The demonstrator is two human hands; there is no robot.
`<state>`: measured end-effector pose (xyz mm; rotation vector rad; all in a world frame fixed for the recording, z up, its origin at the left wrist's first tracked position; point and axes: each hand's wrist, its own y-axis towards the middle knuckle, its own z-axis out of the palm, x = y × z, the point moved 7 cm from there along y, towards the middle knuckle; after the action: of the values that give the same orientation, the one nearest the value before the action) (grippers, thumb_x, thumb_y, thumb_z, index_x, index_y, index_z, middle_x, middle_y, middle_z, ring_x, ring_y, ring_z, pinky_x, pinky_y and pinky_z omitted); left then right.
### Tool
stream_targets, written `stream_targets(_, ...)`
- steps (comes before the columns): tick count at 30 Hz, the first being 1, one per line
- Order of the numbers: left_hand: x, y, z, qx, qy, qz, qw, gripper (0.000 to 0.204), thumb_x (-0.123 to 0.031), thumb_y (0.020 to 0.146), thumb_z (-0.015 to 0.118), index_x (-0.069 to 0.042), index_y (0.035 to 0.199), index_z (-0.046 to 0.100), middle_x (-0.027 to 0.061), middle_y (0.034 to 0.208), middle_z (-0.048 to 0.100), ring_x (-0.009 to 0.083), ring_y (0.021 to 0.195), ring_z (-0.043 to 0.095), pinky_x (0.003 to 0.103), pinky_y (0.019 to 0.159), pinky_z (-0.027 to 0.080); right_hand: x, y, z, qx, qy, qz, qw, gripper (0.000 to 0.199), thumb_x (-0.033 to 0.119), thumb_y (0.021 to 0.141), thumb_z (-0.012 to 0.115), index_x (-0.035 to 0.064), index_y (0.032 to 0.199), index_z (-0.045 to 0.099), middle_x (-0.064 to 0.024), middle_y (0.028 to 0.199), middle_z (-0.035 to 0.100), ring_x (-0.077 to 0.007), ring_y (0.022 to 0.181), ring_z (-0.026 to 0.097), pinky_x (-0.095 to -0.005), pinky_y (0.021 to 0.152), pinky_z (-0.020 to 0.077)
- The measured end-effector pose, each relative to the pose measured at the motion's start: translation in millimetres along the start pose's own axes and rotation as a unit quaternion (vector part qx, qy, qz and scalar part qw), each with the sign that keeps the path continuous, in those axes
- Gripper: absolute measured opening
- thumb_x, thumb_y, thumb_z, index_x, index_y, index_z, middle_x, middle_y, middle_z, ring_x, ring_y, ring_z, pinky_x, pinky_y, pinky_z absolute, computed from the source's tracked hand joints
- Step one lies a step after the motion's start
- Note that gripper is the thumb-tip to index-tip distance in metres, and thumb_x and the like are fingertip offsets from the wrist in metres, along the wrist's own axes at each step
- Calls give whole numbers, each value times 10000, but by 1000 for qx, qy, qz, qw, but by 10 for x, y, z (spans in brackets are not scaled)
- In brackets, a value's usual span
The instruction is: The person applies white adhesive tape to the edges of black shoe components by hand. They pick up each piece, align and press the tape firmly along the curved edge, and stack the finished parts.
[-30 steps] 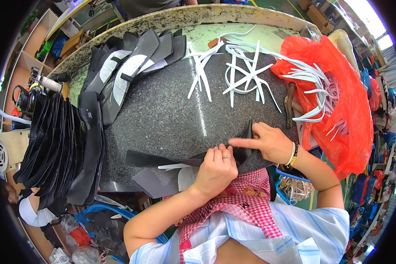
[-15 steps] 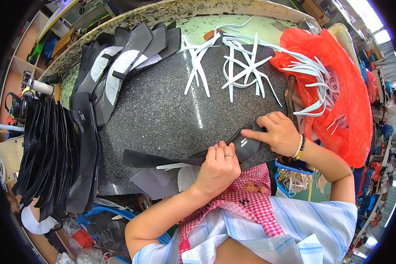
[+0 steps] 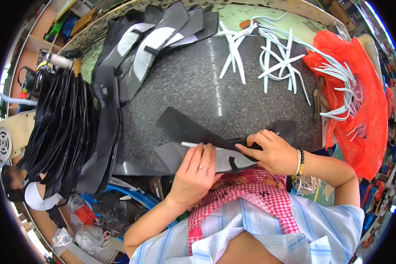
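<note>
Black piece: a long, curved black cut piece [image 3: 193, 130] lies flat on your dark speckled stone slab [image 3: 198, 83], at the slab's near edge, running from mid-slab toward your right hand.
White strip: a thin white strip [image 3: 192, 144] sits along the lower edge of the black piece, partly under your left fingertips.
Grey panel: a grey panel with a pale inner face [image 3: 224, 159] lies under the black piece and overhangs the slab's near edge.
Left hand: your left hand [image 3: 197, 169] lies flat, fingers spread and extended, pressing on the strip and the grey panel; nothing is pinched or enclosed.
Right hand: your right hand [image 3: 273, 152] rests on the right end of the black piece, fingers curled down onto it, index finger pointing left along its edge; you press rather than clasp. A beaded bracelet sits on that wrist.
Slab, left side: a thick fanned stack of black pieces [image 3: 70, 132] hangs over the slab's left edge.
Slab, far side: more dark pieces with white panels [image 3: 149, 48] lie overlapped at the far left.
Slab, far right: loose white strips [image 3: 268, 57] lie scattered, well apart from your hands.
Beyond slab's right edge: an orange plastic bag [image 3: 361, 110] holds more white strips.
Near edge: your red checked apron [image 3: 251, 193] touches the slab.
</note>
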<state>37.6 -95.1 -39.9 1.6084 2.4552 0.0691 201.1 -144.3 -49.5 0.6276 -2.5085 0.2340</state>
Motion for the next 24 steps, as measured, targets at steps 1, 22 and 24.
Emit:
stream_targets(1,-22,-5,-7,8,3,6,1000,635,-335,689,742,48,1180,620,150,1229,608,322,1136,585,438,1005,454,27,59,26,-15,67,29,997,560,79,793,684,68,1339,562,-135,1125,516,-300,1031,527,-395,894,462)
stream_targets(22,346,-406,11,-67,-84,-106,988,723,-153,562,820,25,1227,599,165,1279,532,365,1146,529,455,957,481,283,631,-25,-138,199,111,964,285,86,941,559,-8,1201,627,-204,936,661,-369,867,622,-422,774,508)
stream_targets(24,314,-400,42,-45,-79,-112,989,759,-161,559,808,28,1259,585,159,1313,528,352,1159,522,437,966,482,116,600,28,-107,289,205,929,292,135,981,536,-10,1218,623,-218,893,658,-377,852,629,-428,757,507)
